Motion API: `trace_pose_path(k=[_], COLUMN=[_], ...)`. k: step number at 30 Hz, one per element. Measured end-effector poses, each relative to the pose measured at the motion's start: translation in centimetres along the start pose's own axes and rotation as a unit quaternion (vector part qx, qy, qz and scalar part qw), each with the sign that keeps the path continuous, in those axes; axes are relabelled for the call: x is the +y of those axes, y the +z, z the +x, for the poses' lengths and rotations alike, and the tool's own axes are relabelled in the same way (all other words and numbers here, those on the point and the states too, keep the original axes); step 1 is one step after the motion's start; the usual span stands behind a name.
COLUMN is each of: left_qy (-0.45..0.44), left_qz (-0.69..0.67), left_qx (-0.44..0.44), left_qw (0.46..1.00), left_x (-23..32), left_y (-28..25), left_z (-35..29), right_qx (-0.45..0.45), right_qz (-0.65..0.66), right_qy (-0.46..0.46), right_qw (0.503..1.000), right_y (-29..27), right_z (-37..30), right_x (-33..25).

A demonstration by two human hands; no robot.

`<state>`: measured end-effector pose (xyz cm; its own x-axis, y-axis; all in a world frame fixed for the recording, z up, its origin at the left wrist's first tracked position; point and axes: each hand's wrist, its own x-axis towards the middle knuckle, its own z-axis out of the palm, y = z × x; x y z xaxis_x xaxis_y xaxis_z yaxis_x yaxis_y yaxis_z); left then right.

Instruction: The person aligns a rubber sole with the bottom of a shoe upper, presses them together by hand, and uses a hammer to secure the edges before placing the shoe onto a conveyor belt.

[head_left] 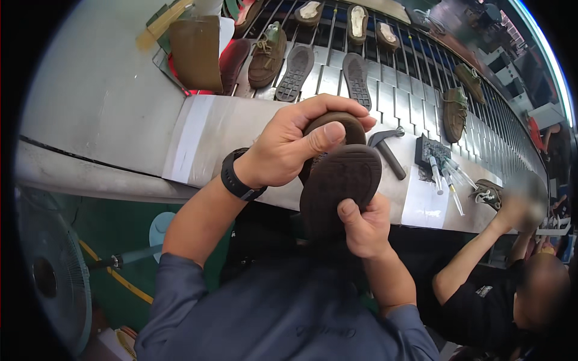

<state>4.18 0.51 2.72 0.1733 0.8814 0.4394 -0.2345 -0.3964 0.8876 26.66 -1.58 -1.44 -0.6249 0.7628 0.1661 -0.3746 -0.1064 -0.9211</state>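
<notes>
My left hand [283,144], with a black band on its wrist, is wrapped over the end of a brown shoe [355,133]. Its thumb lies across the shoe, and most of the shoe is hidden by the hand and the sole. In my right hand [368,225] is a dark brown shoe sole [340,180], tread toward me, thumb pressed on its lower part. The sole's upper end overlaps the shoe; whether the two touch I cannot tell. Just beyond, a hammer [390,156] lies on the bench edge [232,126].
A slatted metal conveyor [391,90] carries a brown lace-up shoe [267,57], loose grey soles [295,72] and several other shoes. Syringes [448,177] stand by a dark block [426,150]. A co-worker [481,295] handles a blurred object at right. A fan [54,271] stands left.
</notes>
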Motion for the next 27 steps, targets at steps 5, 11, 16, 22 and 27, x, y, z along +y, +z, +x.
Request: trace_pose_path(k=[5, 11, 16, 22, 27], left_qy=[-0.018, -0.053, -0.014, -0.019, -0.011], left_qz=[0.004, -0.013, 0.028, 0.032, 0.039], left_qx=[-0.010, 0.012, -0.012, -0.018, -0.030], left_qw=[1.000, 0.998, 0.999, 0.999, 0.999], left_x=[0.8, 1.4, 0.5, 0.8, 0.7], left_y=[0.0, 0.4, -0.3, -0.2, -0.6], left_z=[-0.2, 0.1, 0.3, 0.3, 0.3], right_qx=[0.005, 0.016, 0.031, -0.004, -0.003], right_qz=[0.018, 0.008, -0.002, -0.019, -0.018], right_qy=[0.015, 0.008, 0.000, -0.022, -0.032], right_qw=[1.000, 1.000, 1.000, 1.000, 0.999], right_y=[0.7, 1.1, 1.3, 0.4, 0.7], right_z=[1.8, 2.3, 2.7, 2.6, 2.7], right_x=[-0.3, -0.5, -0.3, 0.1, 0.2])
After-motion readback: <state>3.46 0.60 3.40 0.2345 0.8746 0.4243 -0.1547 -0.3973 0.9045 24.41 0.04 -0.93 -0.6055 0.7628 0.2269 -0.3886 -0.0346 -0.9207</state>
